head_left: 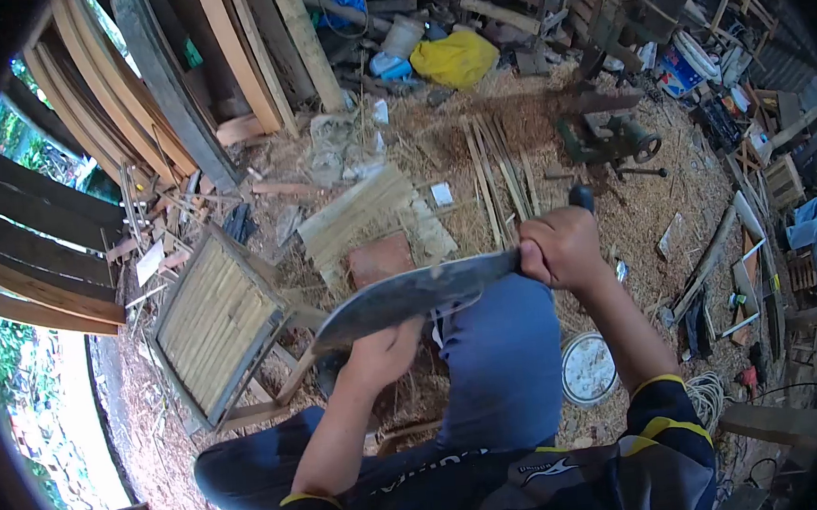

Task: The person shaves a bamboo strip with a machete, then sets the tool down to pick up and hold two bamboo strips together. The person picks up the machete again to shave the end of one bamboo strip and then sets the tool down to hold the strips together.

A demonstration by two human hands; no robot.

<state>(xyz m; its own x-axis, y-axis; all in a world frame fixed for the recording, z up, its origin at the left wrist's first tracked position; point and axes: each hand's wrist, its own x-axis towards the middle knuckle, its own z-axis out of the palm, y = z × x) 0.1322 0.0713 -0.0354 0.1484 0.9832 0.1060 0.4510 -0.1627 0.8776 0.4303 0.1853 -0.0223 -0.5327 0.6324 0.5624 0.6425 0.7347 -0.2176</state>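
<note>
A wide-bladed machete [411,295] lies across the view above my lap, its blade pointing left. My right hand [564,249] is wrapped round its dark handle, whose end sticks out above the fist. My left hand [384,356] is under the broad end of the blade, which hides most of its fingers. Whether it grips anything, I cannot make out. Beyond the blade, a reddish brick-like block [380,259] rests by a flat wooden board [354,223]. Left of my knees stands a stool with a bamboo-slat top [220,330].
Thin wooden strips [500,168] lie on the shavings-covered floor. A metal vise [614,138] stands at the upper right. A round white lid [589,368] sits beside my right knee. Planks [248,62] lean at the back, near a yellow bag [456,58]. Coiled rope [708,399] lies lower right.
</note>
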